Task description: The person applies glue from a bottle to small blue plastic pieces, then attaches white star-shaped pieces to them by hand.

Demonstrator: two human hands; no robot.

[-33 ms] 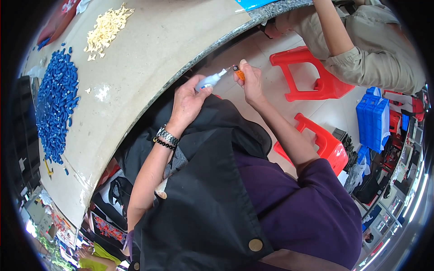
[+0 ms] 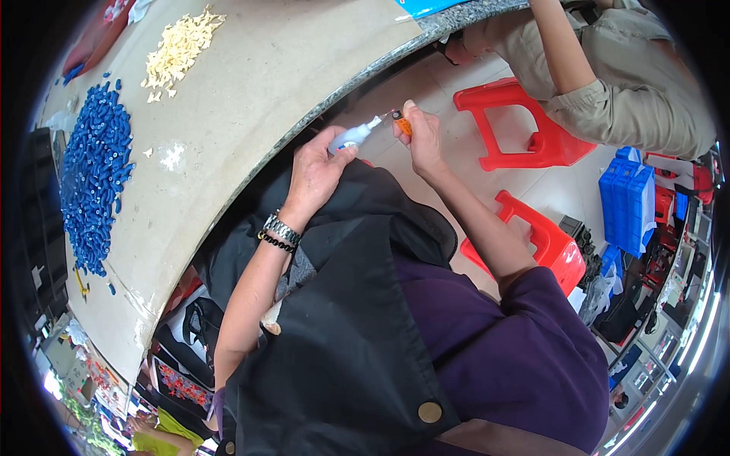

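Observation:
My left hand [image 2: 316, 172] is closed around a small whitish squeeze bottle [image 2: 351, 140], its narrow nozzle tilted up to the right. A metal watch and a dark beaded bracelet circle that wrist. My right hand [image 2: 421, 135] grips an orange lighter [image 2: 403, 123] whose dark end faces the nozzle tip, a small gap apart. A tiny reddish glint shows between them; whether it is a flame I cannot tell. Both hands are held above my lap, just off the table edge, over a black apron [image 2: 334, 334].
On the curved table [image 2: 228, 114] lie a heap of small blue parts [image 2: 97, 175] and a pile of cream-coloured pieces [image 2: 181, 52]. Red stools [image 2: 525, 125] stand to the right, with blue crates [image 2: 628, 199] beyond. A person in khaki [image 2: 623, 83] sits at the upper right.

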